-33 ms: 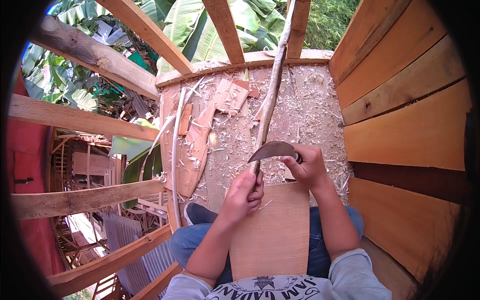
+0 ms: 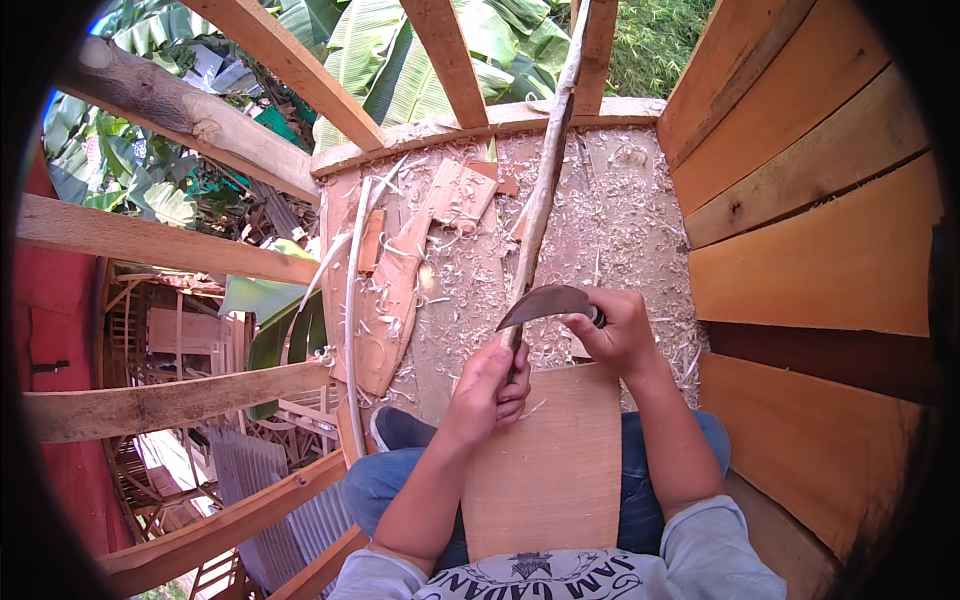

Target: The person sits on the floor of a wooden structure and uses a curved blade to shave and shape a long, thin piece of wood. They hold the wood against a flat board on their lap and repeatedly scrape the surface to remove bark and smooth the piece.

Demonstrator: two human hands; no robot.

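Note:
A long, rough wooden stick (image 2: 541, 200) slants away from me, its near end wrapped in the closed fingers of my left hand (image 2: 489, 388). Closed round a short dark handle, my right hand (image 2: 618, 335) holds a curved knife (image 2: 548, 304) with a broad, dark blade. The blade lies across the stick just beyond my left fingers, its tip pointing left. Below both hands, a flat pale board (image 2: 545, 470) rests over my lap between my forearms. A thin curl of wood lies on it near my left hand.
Wood shavings (image 2: 630, 220) cover the plank floor ahead. Shaped wood pieces (image 2: 395, 285) and a thin pale strip (image 2: 352, 300) lie at left. Slatted rails (image 2: 190, 398) border the left and far sides; a plank wall (image 2: 810, 270) stands at right. Banana leaves (image 2: 400, 70) show beyond.

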